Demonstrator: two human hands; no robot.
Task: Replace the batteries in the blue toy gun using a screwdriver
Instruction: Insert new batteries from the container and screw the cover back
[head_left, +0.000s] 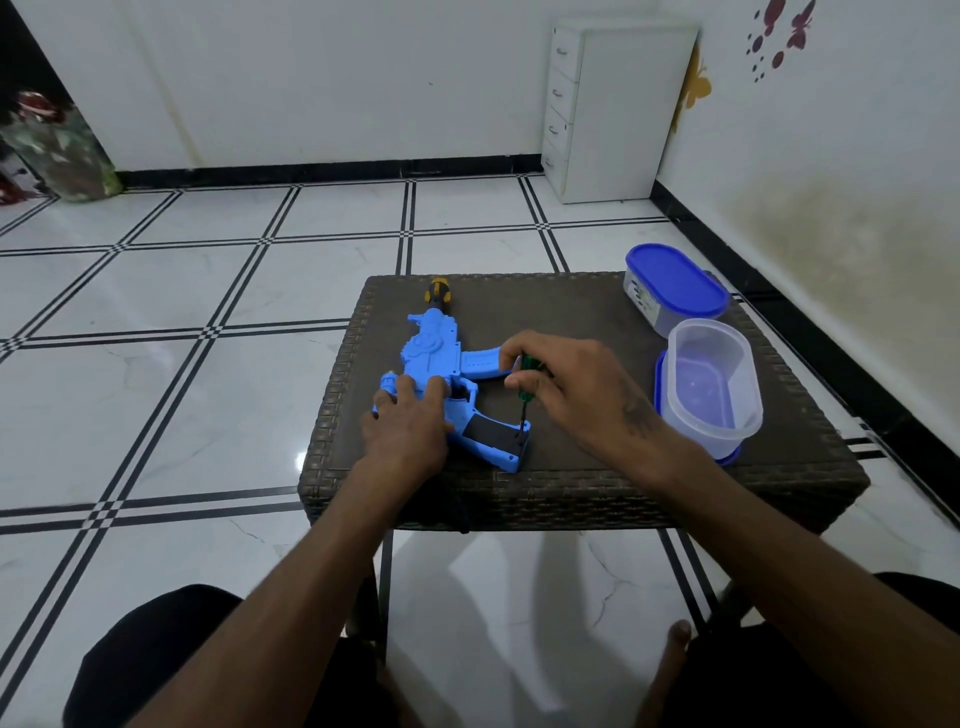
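Driving the screwdriver (525, 387) near-vertical into the butt end of the gun (441, 374) handle, tip at the black battery cover (491, 432). Right hand (566, 384) pinches the green handle between thumb and fingers, so that grip is narrow and on the tool. Left hand (408, 423) lies flat, fingers straight, pressing the gun body just left of the tool; it holds nothing.

Gun lies on its side on the table (571, 312), mid-left of the top.

Handling guess: hollow hard plastic, light and stiff, so it likely skates on the woven top under torque. Best hold is pressing down on the body near the trigger. Screw is too small to see; probably easy to drop. Open tub (714, 387) sits right of the right grip.
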